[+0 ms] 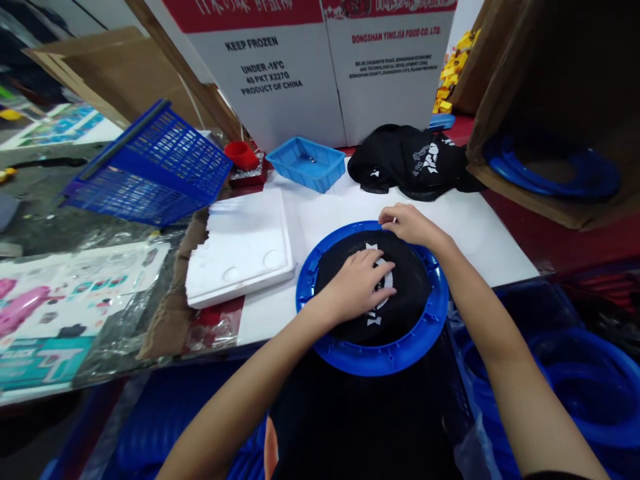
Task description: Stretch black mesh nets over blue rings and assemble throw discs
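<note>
A blue plastic ring [380, 360] lies at the front edge of the white work surface, with notches and small holes along its rim. Inside it is a black mesh fabric [410, 287] bearing a white printed logo. My left hand [357, 287] rests on the fabric, palm down, its fingers spread and partly covering the logo. At the ring's far edge, my right hand [407, 225] has its fingers curled and pressed together on the rim. Whether some fabric is also pinched there cannot be seen.
Behind the ring lie more black mesh pieces [415, 163] and a light-blue tray [307, 163]. A white foam slab [245, 250] is on the left, near a tilted blue basket [155, 167] and red cup [241, 155]. At right, a cardboard box [545, 200] holds blue rings.
</note>
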`<state>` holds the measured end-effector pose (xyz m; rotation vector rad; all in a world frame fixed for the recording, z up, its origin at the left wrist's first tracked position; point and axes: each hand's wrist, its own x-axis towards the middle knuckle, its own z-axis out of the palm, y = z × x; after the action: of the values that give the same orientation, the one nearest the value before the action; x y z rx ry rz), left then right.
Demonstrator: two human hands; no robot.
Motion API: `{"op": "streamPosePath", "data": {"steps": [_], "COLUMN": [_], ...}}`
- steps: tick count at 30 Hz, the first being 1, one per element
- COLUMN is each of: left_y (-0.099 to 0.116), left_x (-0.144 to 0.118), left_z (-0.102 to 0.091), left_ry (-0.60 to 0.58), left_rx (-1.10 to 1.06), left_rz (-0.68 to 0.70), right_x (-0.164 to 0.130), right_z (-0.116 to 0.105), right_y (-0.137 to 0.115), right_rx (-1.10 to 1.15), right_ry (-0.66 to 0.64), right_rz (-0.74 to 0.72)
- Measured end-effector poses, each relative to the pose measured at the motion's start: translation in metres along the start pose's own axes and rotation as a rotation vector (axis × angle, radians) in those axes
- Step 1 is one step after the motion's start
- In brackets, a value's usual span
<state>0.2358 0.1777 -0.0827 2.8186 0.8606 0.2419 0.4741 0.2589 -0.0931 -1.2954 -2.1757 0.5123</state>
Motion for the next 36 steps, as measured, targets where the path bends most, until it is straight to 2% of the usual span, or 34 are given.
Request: {"op": "streamPosePath", "data": {"steps": [2, 4, 6, 8, 12, 13, 15, 20, 24, 28, 32, 34, 36], "left_y": [0.009, 0.012, 0.011, 0.007, -0.009, -0.014, -0.024, -0.042, -0.055, -0.059, -0.055, -0.054, -0.056], "left_x": [-0.012, -0.017, -0.019, -0.021, -0.030, -0.031, -0.032, -0.026, -0.023, -0.028, -0.031, -0.031, -0.029], "left_z": [0.009, 0.012, 0.007, -0.003, -0.018, -0.018, -0.015, -0.007, -0.007, -0.005, -0.004, -0.006, -0.008], "left_ry": [-0.060, -0.069, -0.043, 0.026, 0.214, 0.235, 0.231, 0.246, 0.259, 0.228, 0.187, 0.153, 0.156], "left_rx": [0.044, 0.064, 0.063, 0.068, 0.081, 0.078, 0.055, -0.100, -0.238, -0.144, 0.014, 0.004, -0.106], "left_rz": [-0.003, -0.006, 0.001, -0.034, -0.333, -0.395, -0.425, -0.350, -0.329, -0.232, -0.230, -0.240, -0.254], "right_x": [-0.003, -0.012, -0.026, -0.044, -0.078, -0.084, -0.090, -0.069, -0.039, -0.023, -0.015, -0.011, -0.009], "right_z": [-0.005, -0.009, -0.010, -0.008, -0.002, -0.002, -0.004, -0.002, 0.011, 0.016, 0.012, 0.007, 0.003], "right_y": [-0.004, -0.012, -0.022, -0.032, -0.046, -0.049, -0.055, -0.067, -0.054, -0.037, -0.032, -0.034, -0.035], "right_rx": [0.045, 0.045, -0.019, -0.117, -0.248, -0.263, -0.283, -0.294, -0.232, -0.169, -0.147, -0.108, -0.042], "right_ry": [0.027, 0.062, 0.056, -0.010, -0.127, -0.142, -0.164, -0.122, -0.168, -0.273, -0.321, -0.341, -0.340], "right_rz": [0.009, -0.033, -0.102, -0.132, -0.022, 0.010, 0.052, 0.000, -0.062, -0.077, -0.092, -0.086, -0.074]}}
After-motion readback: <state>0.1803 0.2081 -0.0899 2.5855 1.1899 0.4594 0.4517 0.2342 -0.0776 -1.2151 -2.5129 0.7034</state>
